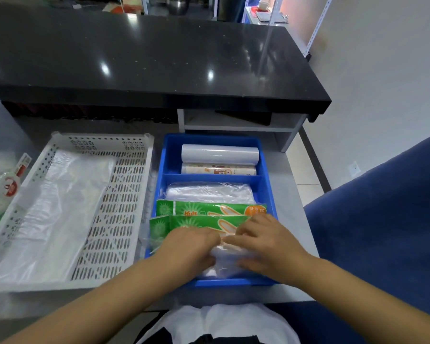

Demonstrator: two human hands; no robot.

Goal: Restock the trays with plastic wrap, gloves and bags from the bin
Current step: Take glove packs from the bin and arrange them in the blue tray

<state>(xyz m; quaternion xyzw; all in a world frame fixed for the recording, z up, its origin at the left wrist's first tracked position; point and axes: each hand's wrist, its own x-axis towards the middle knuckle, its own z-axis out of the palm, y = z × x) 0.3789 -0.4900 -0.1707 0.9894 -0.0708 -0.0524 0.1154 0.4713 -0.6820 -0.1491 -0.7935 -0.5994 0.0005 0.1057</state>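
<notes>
Both hands are down in the near end of the blue tray (267, 194), low in the centre of the frame, and what matters is how they sit against the clear plastic pack (230, 263) there. The pack lies directly under and between the palms, with its long side seemingly running left to right across the tray, parallel to the two green glove packets (209, 210) that stand on edge just beyond the fingertips. The left hand (190, 244) comes in from the lower left and the right hand (266, 240) from the lower right, forearms converging, fingertips almost meeting over the middle of the pack. Neither is clearly nearer; they flank it evenly.

The left hand looks curled, fingers bent down onto the plastic as if gripping or tucking its edge; the right lies flatter, fingers together and pressing the top. Whether either truly pinches the film I cannot tell.

Further up the tray, past the divider, two rolls of plastic wrap (220, 153) lie crosswise, and a clear bundle of bags (209, 193) sits behind the green packets. The white perforated tray (124, 194) at left holds only a flat clear sheet. My guess is the pack is being seated into the front slot
</notes>
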